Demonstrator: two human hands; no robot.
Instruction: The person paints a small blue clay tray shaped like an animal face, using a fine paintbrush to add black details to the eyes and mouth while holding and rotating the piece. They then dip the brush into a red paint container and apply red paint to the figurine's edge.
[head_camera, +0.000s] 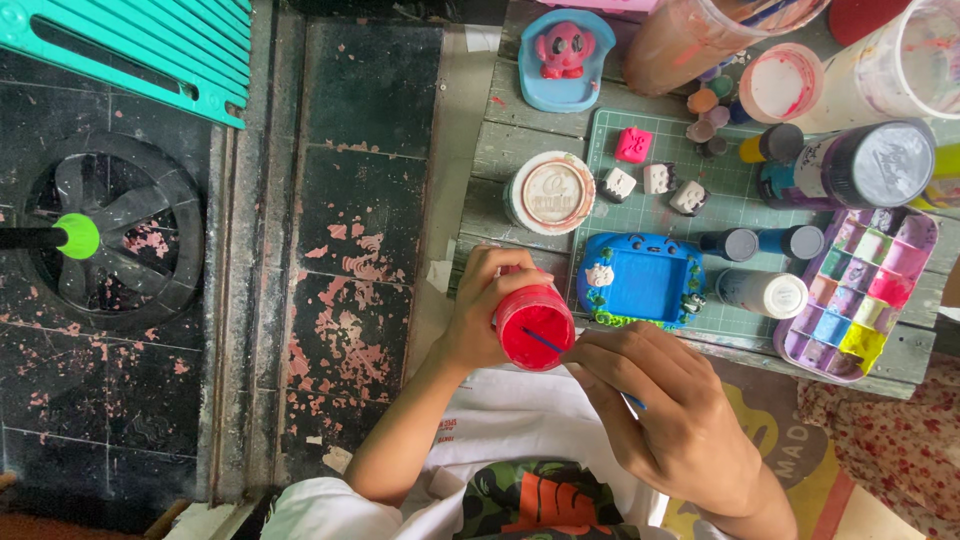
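Landmark: blue clay frame (640, 280), a rounded rectangular slab with a raised rim, small green beads and a pale figure on its left edge; it lies on the surface (520, 140).
Surface: weathered grey wooden planks, partly covered by a green gridded cutting mat (735, 185).
Left hand (487, 310): closed around the red paint jar (533, 326), fingers wrapped over its side; just left of and below the frame.
Red paint jar: small cylinder, open mouth tilted toward the person, glossy red paint coating the inside.
Right hand (668, 425): pinched shut on the thin blue brush (560, 346); below the frame.
Thin blue brush: slim straight handle, its tip inside the jar's mouth.
Palette (862, 295): lilac plastic tray right of the frame, square wells of pink, green, blue and yellow paint.
Round lid (550, 192): cream disc with embossed top, above-left of the frame.
Small cubes (656, 180): white painted blocks on the mat above the frame.
Paint bottles (762, 292): smooth cylinders lying between frame and palette.
Floor (340, 250): dark tiles with flaking pink patches, left of the surface.
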